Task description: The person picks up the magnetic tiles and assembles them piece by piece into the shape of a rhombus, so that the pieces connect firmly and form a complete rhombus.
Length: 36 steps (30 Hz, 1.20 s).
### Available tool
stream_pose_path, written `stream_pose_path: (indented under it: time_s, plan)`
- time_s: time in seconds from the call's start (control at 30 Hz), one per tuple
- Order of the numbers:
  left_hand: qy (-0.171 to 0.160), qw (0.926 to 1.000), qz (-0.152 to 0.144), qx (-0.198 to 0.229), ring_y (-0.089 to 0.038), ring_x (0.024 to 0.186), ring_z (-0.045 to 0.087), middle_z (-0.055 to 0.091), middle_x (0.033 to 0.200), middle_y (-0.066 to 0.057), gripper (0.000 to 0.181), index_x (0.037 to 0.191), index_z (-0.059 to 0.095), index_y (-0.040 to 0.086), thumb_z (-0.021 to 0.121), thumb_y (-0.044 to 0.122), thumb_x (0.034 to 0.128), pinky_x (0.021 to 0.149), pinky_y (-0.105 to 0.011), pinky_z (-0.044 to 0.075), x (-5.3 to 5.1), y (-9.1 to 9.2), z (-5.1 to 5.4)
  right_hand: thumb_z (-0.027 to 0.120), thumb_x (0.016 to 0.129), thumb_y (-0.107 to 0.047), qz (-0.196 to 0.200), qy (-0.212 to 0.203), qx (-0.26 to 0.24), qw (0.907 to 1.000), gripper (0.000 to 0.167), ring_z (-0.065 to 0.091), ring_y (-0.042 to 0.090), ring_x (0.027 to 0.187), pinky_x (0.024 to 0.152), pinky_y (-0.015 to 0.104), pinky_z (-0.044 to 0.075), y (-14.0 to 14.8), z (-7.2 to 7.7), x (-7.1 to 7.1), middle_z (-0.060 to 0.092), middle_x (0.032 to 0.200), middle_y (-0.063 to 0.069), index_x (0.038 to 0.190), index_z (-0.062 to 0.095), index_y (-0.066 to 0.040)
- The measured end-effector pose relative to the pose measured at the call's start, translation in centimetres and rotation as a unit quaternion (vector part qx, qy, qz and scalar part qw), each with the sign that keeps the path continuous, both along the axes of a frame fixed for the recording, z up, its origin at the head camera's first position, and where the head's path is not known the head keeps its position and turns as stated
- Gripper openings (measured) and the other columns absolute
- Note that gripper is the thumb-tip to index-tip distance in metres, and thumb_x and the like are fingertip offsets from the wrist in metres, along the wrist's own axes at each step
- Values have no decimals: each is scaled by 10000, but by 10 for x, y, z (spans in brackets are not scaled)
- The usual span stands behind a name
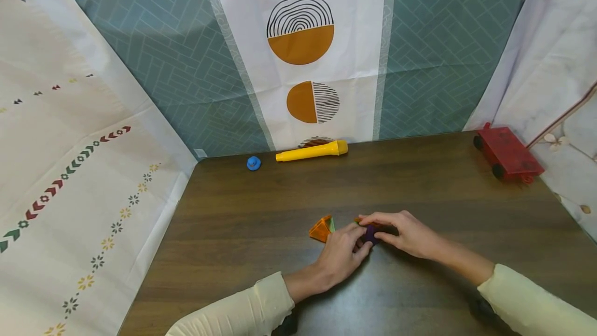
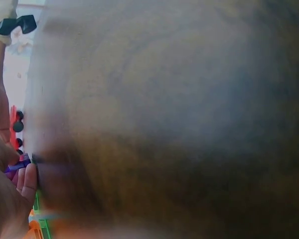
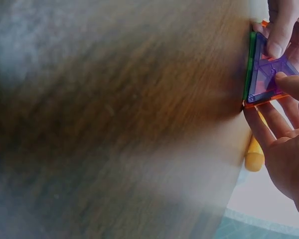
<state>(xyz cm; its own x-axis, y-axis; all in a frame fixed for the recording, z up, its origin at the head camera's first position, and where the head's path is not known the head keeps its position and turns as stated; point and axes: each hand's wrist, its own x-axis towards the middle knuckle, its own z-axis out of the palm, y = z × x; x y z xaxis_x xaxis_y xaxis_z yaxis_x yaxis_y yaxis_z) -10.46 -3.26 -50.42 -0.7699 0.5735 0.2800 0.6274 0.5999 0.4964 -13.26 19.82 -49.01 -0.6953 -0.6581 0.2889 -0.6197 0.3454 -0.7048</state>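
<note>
In the middle of the table, my left hand (image 1: 339,254) and right hand (image 1: 412,235) meet over a small build of translucent magnetic tiles. The right wrist view shows a purple triangular tile (image 3: 262,82) leaning above a green tile (image 3: 249,64) that lies on the table, with an orange tile (image 3: 266,102) along one side. My left thumb and fingers pinch the purple tile from one side. My right thumb presses its face while the right fingers curl behind the orange side. Just left of my left hand stands an orange and green tile piece (image 1: 321,228), partly covered by that hand.
A yellow toy microphone (image 1: 310,151) lies along the table's back edge, with a small blue toy duck (image 1: 253,163) to its left. At the back right stands a red toy wagon (image 1: 509,152). Patterned cloths hang round the brown table (image 1: 224,253).
</note>
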Motion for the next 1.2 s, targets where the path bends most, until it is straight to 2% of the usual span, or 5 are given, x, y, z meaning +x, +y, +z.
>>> stream_pose_path:
  time_s: [0.27, 0.53, 0.8, 1.0, 1.2]
  plan:
    - [12, 10000, -6, -7, 43, 786, 599, 679, 978, 25, 158, 1129, 736, 72, 767, 168, 1007, 684, -32, 457, 0, 0, 1, 757, 957, 30, -83, -26, 20, 10000, 450, 667, 309, 1270, 1031, 240, 516, 0, -1, 1, 658, 1443, 128, 1369, 688, -137]
    - [-3, 10000, -3, -23, 30, 786, 596, 673, 977, 15, 236, 1182, 721, 55, 793, 164, 985, 679, -36, 457, 0, -1, 1, 761, 937, 72, -95, 55, -49, 9999, 495, 678, 268, 1250, 985, 411, 573, -2, -1, 1, 674, 1425, 116, 1399, 671, -80]
    - [-168, 9998, 0, -63, 6, 829, 649, 708, 1026, -25, 397, 1323, 695, 14, 802, 188, 983, 721, -67, 492, 1, -5, 6, 767, 953, 29, -180, -54, -6, 9998, 531, 690, 302, 1229, 968, 458, 576, -1, -1, 2, 676, 1416, 128, 1459, 614, -21]
    - [-248, 9997, -38, 17, 4, 838, 658, 738, 1100, -35, 420, 1357, 684, 28, 798, 192, 988, 724, -79, 496, 5, -16, 17, 789, 939, 18, -394, -143, 187, 9989, 538, 694, 302, 1217, 954, 441, 586, 0, -1, 3, 691, 1385, 151, 1449, 617, 30]
    - [346, 9982, -442, 202, -44, 868, 697, 734, 1123, -43, 394, 1328, 676, 27, 808, 120, 969, 740, -93, 516, 3, -38, 35, 807, 924, 10, -527, -172, 213, 9982, 516, 716, 286, 1168, 914, 427, 605, 2, -1, 3, 720, 1328, 153, 1418, 658, 8]
